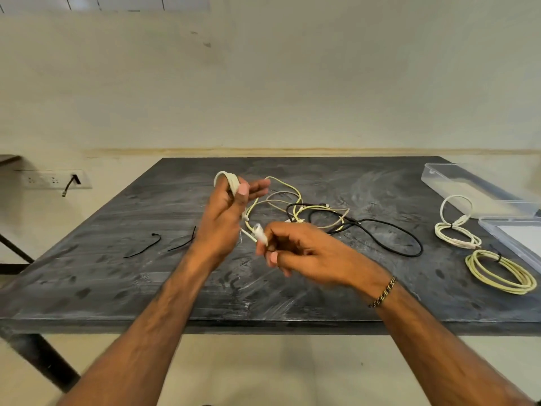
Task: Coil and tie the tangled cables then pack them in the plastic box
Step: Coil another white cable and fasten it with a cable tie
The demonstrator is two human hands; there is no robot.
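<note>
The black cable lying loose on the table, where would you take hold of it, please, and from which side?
Take the black cable at its wide loop on the right, coming down from above with the right hand. That loop lies flat and clear on the table, while its other end runs into the tangle of pale cables.

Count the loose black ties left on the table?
2. Both black ties lie on the table's left side: one farther left, the other beside the left hand's wrist, partly hidden behind it. More could be hidden.
</note>
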